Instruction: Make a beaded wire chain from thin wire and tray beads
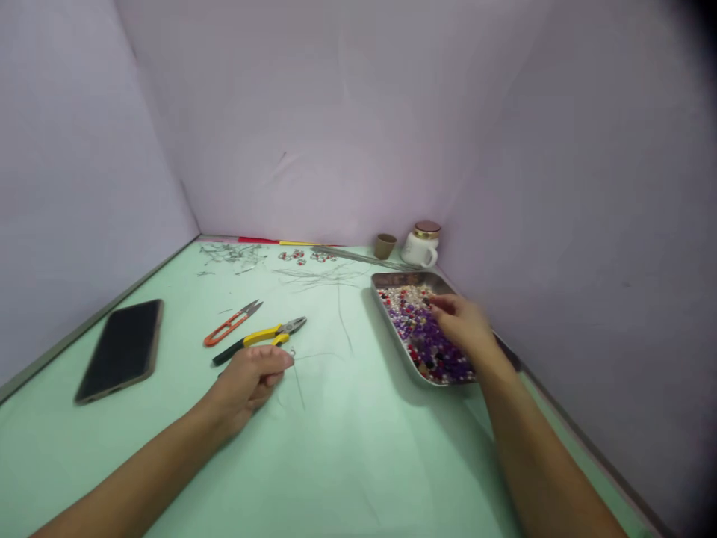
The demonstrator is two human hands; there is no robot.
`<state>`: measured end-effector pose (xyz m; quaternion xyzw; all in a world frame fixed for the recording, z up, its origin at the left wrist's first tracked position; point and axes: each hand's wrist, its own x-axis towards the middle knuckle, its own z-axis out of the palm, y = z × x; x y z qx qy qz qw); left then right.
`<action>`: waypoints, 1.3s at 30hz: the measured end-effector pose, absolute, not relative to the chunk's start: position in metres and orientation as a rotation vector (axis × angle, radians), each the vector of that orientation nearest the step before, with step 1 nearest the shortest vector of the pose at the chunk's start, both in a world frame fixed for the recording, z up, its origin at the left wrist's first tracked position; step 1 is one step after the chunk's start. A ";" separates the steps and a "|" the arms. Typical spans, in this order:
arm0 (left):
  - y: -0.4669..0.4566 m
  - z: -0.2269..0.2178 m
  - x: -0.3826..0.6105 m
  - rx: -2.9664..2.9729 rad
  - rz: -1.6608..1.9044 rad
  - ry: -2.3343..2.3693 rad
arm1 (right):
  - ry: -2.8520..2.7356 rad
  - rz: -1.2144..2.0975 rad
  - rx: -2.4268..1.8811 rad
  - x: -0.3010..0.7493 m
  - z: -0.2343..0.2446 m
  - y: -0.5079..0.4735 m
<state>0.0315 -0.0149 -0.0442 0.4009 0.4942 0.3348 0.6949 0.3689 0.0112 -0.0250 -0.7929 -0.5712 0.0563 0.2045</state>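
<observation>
Between thumb and forefinger, my left hand (pixel 252 379) pinches a thin wire (pixel 299 382) with a small curl at its top and fine ends spreading out over the table. Right behind that hand lie pliers (pixel 262 335) with yellow and black handles, partly covered by it. My right hand (pixel 464 323) reaches into a metal tray (pixel 399 350) of beads (pixel 417 317), which are purple, red, white and dark. Its fingertips are closed together low over the beads; whatever they pinch is too small to make out.
Orange thread snips (pixel 232 324) and a phone (pixel 122 350) lie on the left. Along the back are tangled wire pieces (pixel 232 255), small red-and-clear beaded pieces (pixel 293 256), long wires (pixel 364 257), a brown cup (pixel 385 246) and a white lidded mug (pixel 419 248). Pale walls enclose the green table (pixel 347 448).
</observation>
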 end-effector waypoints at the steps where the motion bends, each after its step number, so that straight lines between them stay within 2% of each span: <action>1: -0.015 -0.044 0.032 0.904 0.730 1.111 | -1.620 0.139 -2.254 0.375 -0.027 0.012; 8: -0.014 -0.043 0.034 0.940 0.687 1.127 | -1.784 0.200 -2.443 0.382 -0.044 0.007; 14: -0.013 -0.043 0.035 0.937 0.650 1.153 | -1.894 0.195 -2.443 0.378 -0.041 0.001; 22: -0.015 -0.041 0.037 0.945 0.619 1.206 | -1.832 0.107 -2.379 0.367 -0.027 0.005; 29: -0.014 -0.041 0.038 0.932 0.600 1.215 | -1.924 0.208 -2.283 0.357 -0.034 0.010; 39: -0.015 -0.037 0.040 0.921 0.566 1.254 | -1.798 0.202 -2.444 0.373 -0.028 0.004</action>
